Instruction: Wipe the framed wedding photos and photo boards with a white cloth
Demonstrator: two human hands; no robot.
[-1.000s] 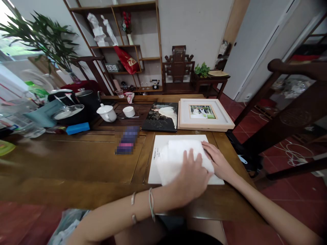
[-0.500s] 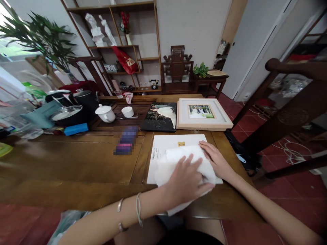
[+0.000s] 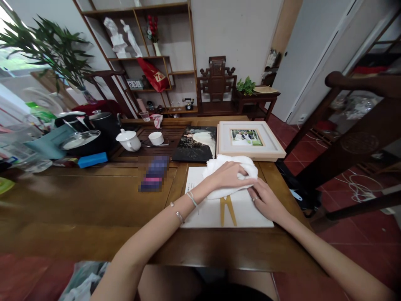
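Note:
My left hand (image 3: 230, 174) is closed on a bunched white towel (image 3: 216, 165), pressed against the far part of a flat white panel (image 3: 203, 215). Printed on the panel are a gold ribbon shape (image 3: 228, 211) and small dark text, partly covered by the towel and my left forearm. My right hand (image 3: 266, 200) lies on the panel's right side, fingers stretched out, its fingertips beside the towel. A ring sits on one of its fingers. Bracelets circle my left wrist.
Behind the panel lie a dark photo album (image 3: 196, 144) and a light wooden picture frame (image 3: 250, 140). Leftward are a pixelated flat item (image 3: 154, 173), a white lidded cup (image 3: 128, 140), a small white cup (image 3: 156, 138), a blue block (image 3: 93, 159) and a black pot (image 3: 82, 142).
My left hand and the towel have moved away from me to the panel's far edge, uncovering the gold ribbon's tails. My right hand has shifted slightly toward me.

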